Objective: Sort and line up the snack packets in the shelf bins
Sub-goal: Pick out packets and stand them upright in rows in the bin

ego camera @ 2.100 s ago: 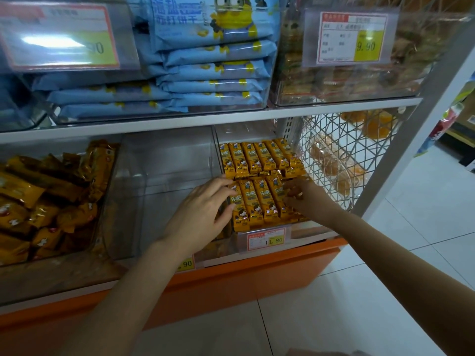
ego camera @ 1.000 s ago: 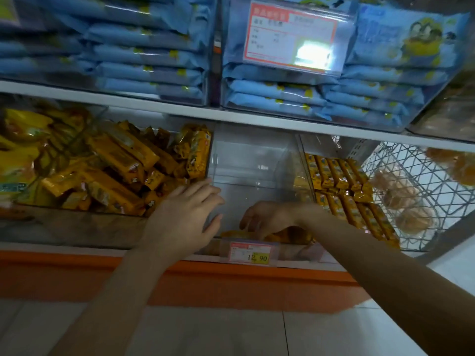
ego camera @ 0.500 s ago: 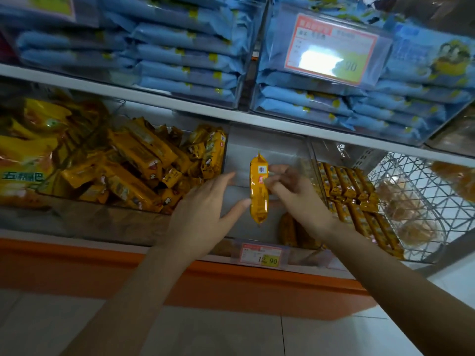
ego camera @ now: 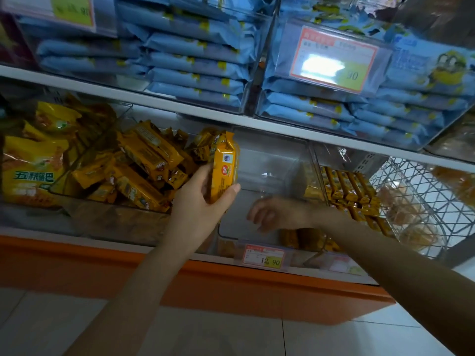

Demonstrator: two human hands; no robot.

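Clear shelf bin (ego camera: 270, 163) behind, yellow packet (ego camera: 224, 170) stands upright in left grip (ego camera: 200, 204)

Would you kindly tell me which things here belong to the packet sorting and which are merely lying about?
In the job: left hand gripping the yellow packet; right hand at the clear middle bin; jumbled packets; lined-up rows.
Lying about: blue packs above; price tag; wire basket; large yellow bags.

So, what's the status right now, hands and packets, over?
Left hand grips a yellow packet, upright, at the left edge of the clear middle bin. Right hand blurred, fingers loose, holding nothing, low at that bin's front. Nothing blocking the packet.
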